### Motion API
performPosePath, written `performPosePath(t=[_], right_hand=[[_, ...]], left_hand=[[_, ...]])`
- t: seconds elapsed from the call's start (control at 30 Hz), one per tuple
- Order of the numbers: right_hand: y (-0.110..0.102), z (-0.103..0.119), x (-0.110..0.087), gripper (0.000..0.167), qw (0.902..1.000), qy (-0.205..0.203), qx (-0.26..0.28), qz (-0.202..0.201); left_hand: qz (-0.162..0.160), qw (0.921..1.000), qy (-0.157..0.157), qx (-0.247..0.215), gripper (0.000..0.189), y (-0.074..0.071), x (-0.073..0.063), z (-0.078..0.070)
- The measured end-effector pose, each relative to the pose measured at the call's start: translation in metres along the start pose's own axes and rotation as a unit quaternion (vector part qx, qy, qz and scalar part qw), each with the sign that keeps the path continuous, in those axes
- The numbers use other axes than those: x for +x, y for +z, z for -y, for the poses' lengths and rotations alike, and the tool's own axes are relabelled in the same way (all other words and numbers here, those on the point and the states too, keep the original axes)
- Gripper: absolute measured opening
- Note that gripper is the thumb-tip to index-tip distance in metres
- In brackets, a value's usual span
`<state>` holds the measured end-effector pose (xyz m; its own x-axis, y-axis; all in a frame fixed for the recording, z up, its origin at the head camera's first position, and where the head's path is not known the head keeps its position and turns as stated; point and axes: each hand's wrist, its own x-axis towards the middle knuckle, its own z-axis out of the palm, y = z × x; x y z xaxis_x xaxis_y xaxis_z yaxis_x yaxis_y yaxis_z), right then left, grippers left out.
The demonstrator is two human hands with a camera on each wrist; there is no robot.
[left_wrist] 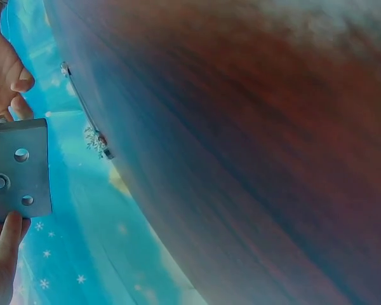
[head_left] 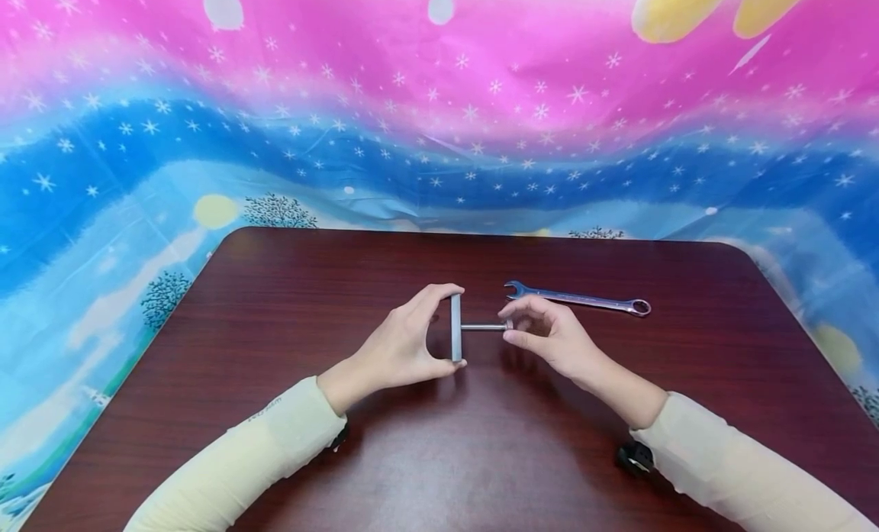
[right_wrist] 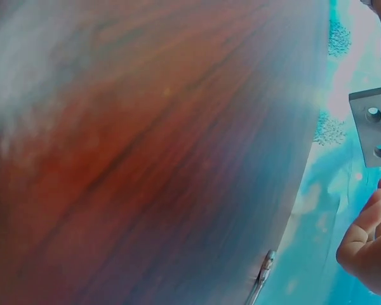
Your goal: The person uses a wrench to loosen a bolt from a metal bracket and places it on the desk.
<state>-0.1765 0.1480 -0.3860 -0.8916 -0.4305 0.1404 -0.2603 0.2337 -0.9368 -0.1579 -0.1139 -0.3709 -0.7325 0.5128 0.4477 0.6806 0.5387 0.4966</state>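
My left hand (head_left: 400, 339) grips a flat grey metal plate (head_left: 456, 327) by its upper and lower edges, holding it on edge above the table. Several round holes pierce the plate (left_wrist: 35, 171) in the left wrist view, and a bolt end shows in one of them. From the plate's right face a bolt (head_left: 484, 327) sticks out sideways. With thumb and fingertips my right hand (head_left: 559, 337) pinches the bolt's head. Beyond the right hand lies a combination wrench (head_left: 584, 298), flat on the table and touched by neither hand.
The dark red-brown wooden table (head_left: 288, 280) has rounded far corners. Behind it hangs a pink and blue cloth (head_left: 384, 135) printed with snowflakes, which also drops down along both sides.
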Motion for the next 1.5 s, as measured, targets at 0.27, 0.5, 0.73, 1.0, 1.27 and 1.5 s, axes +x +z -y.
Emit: performPosePath(t=[0.27,0.5,0.73,1.0,1.27,1.5], right_hand=[[-0.0026,0.0012,-0.0005,0.022,0.998,0.056,0.002,0.029],[-0.0016,0.0024,0.0001,0.021,0.9994,0.033,-0.002,0.01],[-0.0021,0.0021,0.0005,0.026,0.9987,0.047,-0.001,0.02],[-0.0018,0.0038,0.0011,0.028,0.9987,0.049,0.004,0.015],[-0.0008,0.0028,0.0008,0.019,0.9991,0.041,0.009,-0.009],[-0.0019,0.0044,-0.0009,0.026,0.9993,0.034,0.016,0.002]], left_hand=[[0.001,0.9999,0.005,0.016,0.089,0.0003,0.0009,-0.0005],[-0.002,0.9996,0.009,0.025,0.089,-0.0002,0.0016,0.0],[-0.006,0.9994,0.002,0.034,0.089,-0.0014,0.0028,-0.0015],[-0.001,0.9996,-0.006,0.029,0.089,-0.0012,0.0033,-0.0033],[-0.005,0.9996,0.005,0.027,0.089,0.0004,0.0033,-0.0028],[-0.001,0.9995,-0.001,0.033,0.089,0.0001,0.003,-0.0022]])
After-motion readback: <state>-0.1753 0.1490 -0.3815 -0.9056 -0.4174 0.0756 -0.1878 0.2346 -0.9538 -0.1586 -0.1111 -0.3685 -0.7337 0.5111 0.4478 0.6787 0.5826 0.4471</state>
